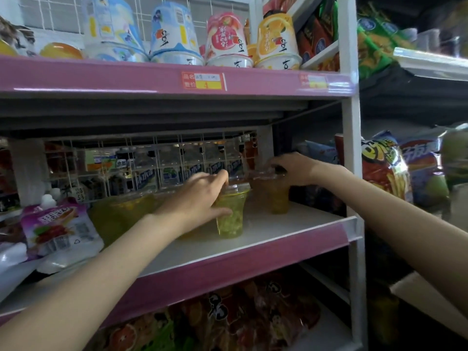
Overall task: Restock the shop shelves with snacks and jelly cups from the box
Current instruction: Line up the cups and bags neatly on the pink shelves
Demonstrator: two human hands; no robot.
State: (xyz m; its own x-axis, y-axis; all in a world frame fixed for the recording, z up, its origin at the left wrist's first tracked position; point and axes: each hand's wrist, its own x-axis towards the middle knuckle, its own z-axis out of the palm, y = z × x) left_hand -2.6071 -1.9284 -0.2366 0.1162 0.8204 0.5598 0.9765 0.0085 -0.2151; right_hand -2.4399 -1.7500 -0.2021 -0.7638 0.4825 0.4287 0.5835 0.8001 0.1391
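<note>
On the middle shelf (291, 224) stand clear jelly cups with yellow-green filling. My left hand (197, 198) grips one yellow-green jelly cup (230, 216) from its left side, thumb low, fingers over the lid rim; the cup stands upright on the shelf board. My right hand (293, 168) holds the lid of a second, more amber jelly cup (274, 196) from above, further back and to the right. More yellow cups (131, 211) stand to the left, partly hidden behind my left forearm.
Purple jelly pouches (58, 229) lie at the shelf's left. Upturned fruit cups (228, 39) fill the shelf above, its pink edge (152, 77) overhanging. A wire grid (152, 168) backs the shelf. Snack bags (385, 168) hang right of the white post (352, 153). A cardboard box corner (425, 297) shows lower right.
</note>
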